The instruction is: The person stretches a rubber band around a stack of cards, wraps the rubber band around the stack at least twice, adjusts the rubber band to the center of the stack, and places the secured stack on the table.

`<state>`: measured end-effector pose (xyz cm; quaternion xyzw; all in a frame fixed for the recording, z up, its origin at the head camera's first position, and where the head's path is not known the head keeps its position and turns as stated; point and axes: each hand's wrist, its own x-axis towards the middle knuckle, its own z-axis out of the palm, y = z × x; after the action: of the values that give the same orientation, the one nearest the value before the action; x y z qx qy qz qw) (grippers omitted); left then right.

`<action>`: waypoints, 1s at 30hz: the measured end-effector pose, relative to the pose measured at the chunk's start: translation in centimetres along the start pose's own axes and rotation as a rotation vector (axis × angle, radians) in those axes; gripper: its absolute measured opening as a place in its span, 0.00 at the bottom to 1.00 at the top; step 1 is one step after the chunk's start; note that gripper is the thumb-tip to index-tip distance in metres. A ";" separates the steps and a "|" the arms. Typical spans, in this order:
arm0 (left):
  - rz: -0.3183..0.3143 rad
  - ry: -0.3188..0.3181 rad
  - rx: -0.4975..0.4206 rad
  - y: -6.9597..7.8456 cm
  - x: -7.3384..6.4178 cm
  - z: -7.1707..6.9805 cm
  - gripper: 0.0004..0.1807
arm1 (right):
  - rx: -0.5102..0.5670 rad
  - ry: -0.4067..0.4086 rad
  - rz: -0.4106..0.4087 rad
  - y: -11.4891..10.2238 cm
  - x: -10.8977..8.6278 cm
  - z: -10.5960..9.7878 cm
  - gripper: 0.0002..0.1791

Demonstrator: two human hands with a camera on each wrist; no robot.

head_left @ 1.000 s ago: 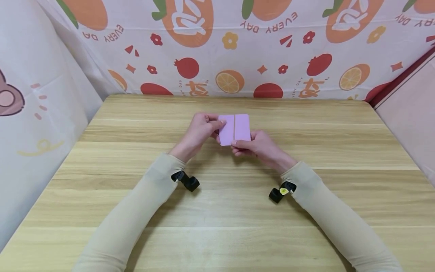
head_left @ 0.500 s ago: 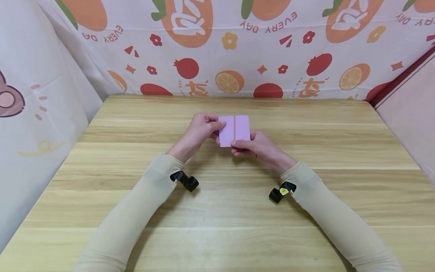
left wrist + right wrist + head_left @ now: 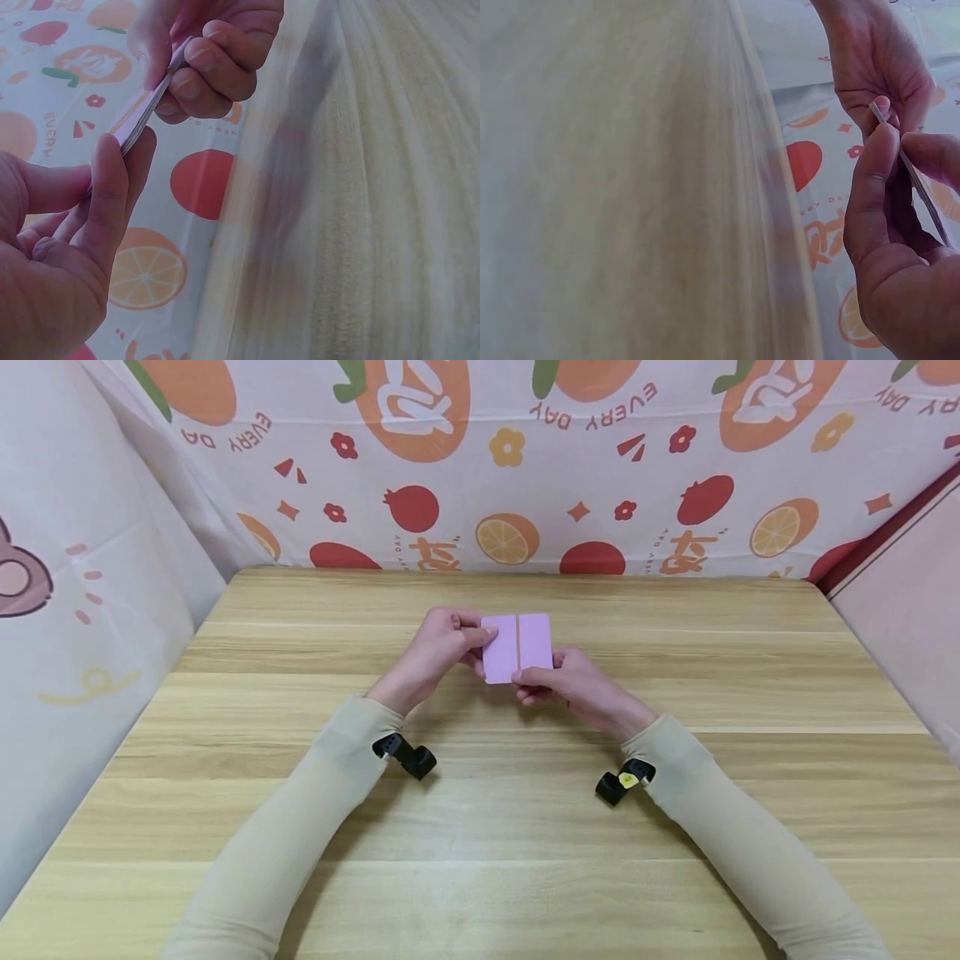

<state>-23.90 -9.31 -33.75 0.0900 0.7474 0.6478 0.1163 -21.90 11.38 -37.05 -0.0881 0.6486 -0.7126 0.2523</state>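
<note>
A thin pink stack of cards (image 3: 525, 647) with a narrow tan band down its middle is held above the wooden table (image 3: 480, 827). My left hand (image 3: 480, 639) pinches its left edge between thumb and fingers. My right hand (image 3: 528, 681) pinches its near bottom edge. The left wrist view shows the stack (image 3: 139, 120) edge-on, with the left hand (image 3: 112, 161) below it and the right hand (image 3: 187, 71) above. In the right wrist view the right hand (image 3: 889, 142) grips the thin edge of the stack (image 3: 922, 196), and the left hand (image 3: 877, 60) is behind.
A fruit-patterned cloth (image 3: 525, 460) hangs as a wall along the table's far edge and on both sides. Black wrist cameras (image 3: 405, 756) sit under each beige sleeve (image 3: 300, 827).
</note>
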 end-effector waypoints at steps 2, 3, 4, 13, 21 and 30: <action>-0.002 0.002 0.011 0.0 0.0 -0.1 0.08 | -0.010 -0.002 -0.007 0.0 0.0 0.0 0.12; -0.002 0.004 0.015 0.1 0.0 -0.2 0.08 | -0.014 -0.002 -0.009 0.0 -0.1 0.0 0.12; -0.002 0.007 0.017 0.1 0.0 -0.2 0.08 | -0.019 -0.003 -0.008 -0.1 -0.1 0.0 0.12; -0.003 0.000 0.029 0.3 0.0 -0.5 0.09 | 0.007 -0.011 0.019 -0.4 -0.1 -0.2 0.11; -0.035 0.000 0.021 0.3 0.1 -0.6 0.09 | 0.021 -0.011 -0.003 -0.4 -0.1 -0.5 0.14; -0.034 -0.042 -0.019 -0.2 0.1 -0.2 0.10 | -0.132 0.199 -0.197 -1.1 -0.2 -1.6 0.19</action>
<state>-24.03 -9.54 -33.93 0.0898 0.7400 0.6509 0.1441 -22.72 12.96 -36.21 -0.0967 0.7042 -0.6948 0.1094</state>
